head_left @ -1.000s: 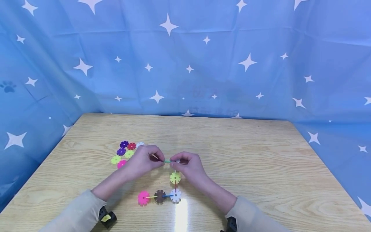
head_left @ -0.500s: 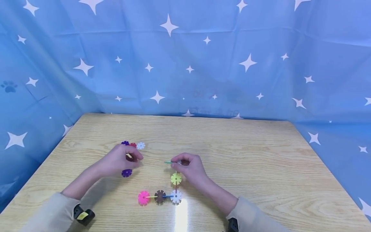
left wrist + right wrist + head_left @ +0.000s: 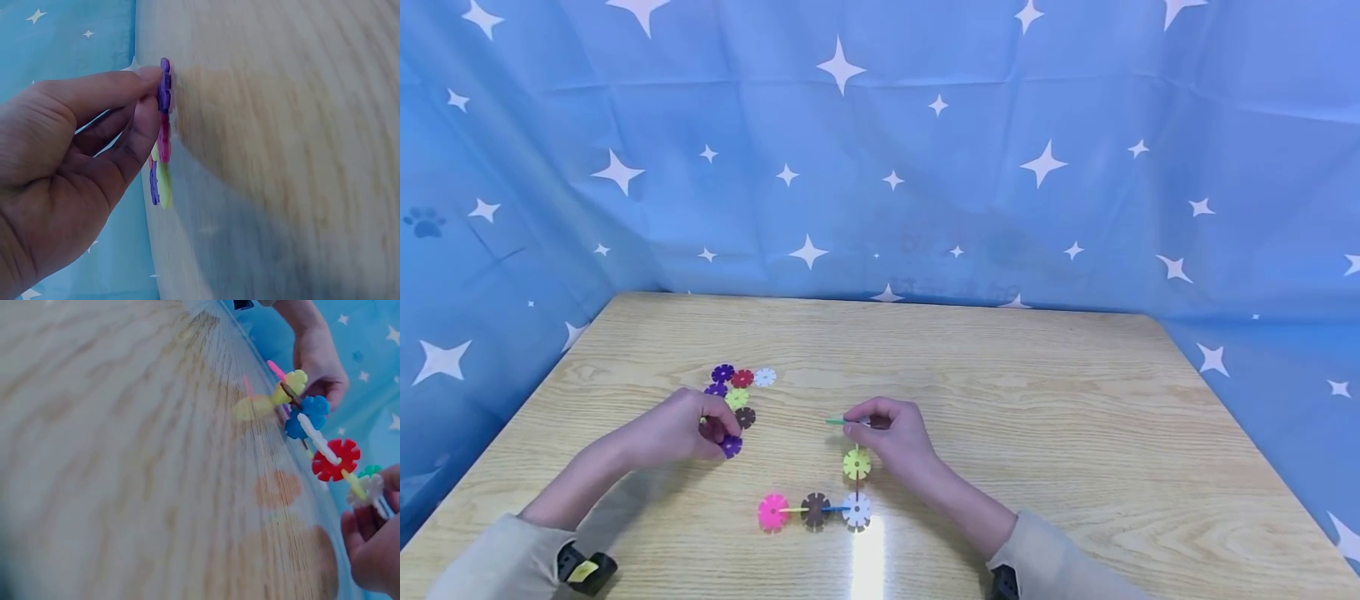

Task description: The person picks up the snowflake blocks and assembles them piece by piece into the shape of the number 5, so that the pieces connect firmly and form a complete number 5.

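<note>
My left hand (image 3: 688, 429) pinches the left edge of a purple notched disc (image 3: 732, 447) lying on the table; in the left wrist view that purple disc (image 3: 165, 87) appears edge-on at the fingertips. With thumb and fingers, my right hand (image 3: 891, 429) grips the far end of a chain of interlocked discs. From that grip a green disc (image 3: 835, 421) juts left. The chain runs toward me through a yellow disc (image 3: 857, 464) to a white corner disc (image 3: 857, 510), then left past a brown disc (image 3: 816, 511) to a pink one (image 3: 772, 512). Red and blue discs (image 3: 336, 460) stand upright between.
Loose discs lie beyond my left hand: purple (image 3: 723, 372), red (image 3: 742, 378), white (image 3: 765, 377), yellow (image 3: 737, 399) and brown (image 3: 745, 417). Others are partly hidden by the hand. The wooden table (image 3: 1037, 400) meets a blue starred curtain (image 3: 925, 167) at its far edge.
My left hand has let go of the green disc and moved left to the loose discs, onto the purple one. My right hand has stayed on the chain's end.
</note>
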{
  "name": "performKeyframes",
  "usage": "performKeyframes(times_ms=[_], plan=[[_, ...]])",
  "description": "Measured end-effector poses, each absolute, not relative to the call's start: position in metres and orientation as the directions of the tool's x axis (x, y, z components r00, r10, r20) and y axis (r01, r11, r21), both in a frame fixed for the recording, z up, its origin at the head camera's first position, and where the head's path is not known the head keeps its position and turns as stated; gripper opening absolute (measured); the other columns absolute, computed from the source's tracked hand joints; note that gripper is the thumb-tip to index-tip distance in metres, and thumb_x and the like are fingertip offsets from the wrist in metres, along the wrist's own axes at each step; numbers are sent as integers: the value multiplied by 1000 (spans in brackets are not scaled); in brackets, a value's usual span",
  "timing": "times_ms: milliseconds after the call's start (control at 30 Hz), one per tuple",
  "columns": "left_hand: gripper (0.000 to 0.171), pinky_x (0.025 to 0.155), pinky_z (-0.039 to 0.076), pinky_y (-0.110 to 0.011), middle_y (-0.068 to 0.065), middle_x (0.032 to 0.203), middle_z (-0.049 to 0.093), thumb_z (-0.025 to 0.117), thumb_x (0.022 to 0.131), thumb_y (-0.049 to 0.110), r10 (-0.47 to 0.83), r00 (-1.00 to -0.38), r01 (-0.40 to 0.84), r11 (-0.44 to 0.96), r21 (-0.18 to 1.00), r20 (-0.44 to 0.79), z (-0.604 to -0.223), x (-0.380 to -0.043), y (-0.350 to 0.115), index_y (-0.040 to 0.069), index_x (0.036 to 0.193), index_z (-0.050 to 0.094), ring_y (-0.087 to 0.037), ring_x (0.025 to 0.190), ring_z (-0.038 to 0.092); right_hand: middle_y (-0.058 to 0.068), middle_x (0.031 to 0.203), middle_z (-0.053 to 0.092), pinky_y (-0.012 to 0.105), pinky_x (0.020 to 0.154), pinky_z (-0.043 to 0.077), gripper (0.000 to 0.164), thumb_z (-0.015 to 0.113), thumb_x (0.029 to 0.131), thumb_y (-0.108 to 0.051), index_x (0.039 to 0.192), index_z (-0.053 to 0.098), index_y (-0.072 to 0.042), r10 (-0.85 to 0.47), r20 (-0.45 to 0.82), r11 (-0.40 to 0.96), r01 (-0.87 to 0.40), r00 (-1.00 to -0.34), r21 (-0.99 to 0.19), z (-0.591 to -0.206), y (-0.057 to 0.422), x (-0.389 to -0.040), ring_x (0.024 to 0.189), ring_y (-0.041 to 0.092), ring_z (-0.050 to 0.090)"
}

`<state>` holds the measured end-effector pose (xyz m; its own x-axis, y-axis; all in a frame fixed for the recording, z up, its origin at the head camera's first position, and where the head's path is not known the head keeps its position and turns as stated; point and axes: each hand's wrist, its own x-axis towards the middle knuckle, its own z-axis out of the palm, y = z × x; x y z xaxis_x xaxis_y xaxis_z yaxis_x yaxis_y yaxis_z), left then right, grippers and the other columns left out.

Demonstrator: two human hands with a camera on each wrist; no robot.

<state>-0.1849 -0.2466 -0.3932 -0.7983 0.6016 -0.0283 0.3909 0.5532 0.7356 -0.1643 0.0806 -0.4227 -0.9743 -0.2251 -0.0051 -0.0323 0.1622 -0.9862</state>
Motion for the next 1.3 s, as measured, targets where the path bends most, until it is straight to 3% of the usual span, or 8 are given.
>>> performKeyframes(times_ms=[333,867,1100,1300], plan=[[28,67,55,-26,0,89,65,79,75,-11,622,-783,396,532,748,-28,-396,-184,-245,6,97,75,-12,78,61,5,98,71,30,80,55,13,76,87,-5,99,75,-1,-228,6,165,-44,-974,-985,-423,82,-164,87,19,66],[28,65,52,-25,0,88,60,84,73,-5,596,-803,407,553,727,-4,-395,-183,-242,8,97,77,-13,76,57,5,96,69,26,74,51,15,76,87,-6,101,74,-1,-204,-4,184,-34,-979,-982,-421,81,-164,84,18,60],[16,70,54,-26,4,88,67,80,85,1,565,-825,394,538,745,28,-397,-184,-241,15,91,75,-14,81,62,5,96,69,25,71,51,18,75,88,-5,103,74,2,-205,6,172,-42,-979,-984,-419,77,-162,81,15,59],[8,65,56,-28,-3,88,72,73,91,1,518,-856,281,486,828,-13,-397,-185,-230,7,98,74,-19,76,66,4,96,69,25,72,51,18,75,88,-6,104,74,2,-207,6,177,-43,-978,-983,-419,77,-162,82,15,59]])
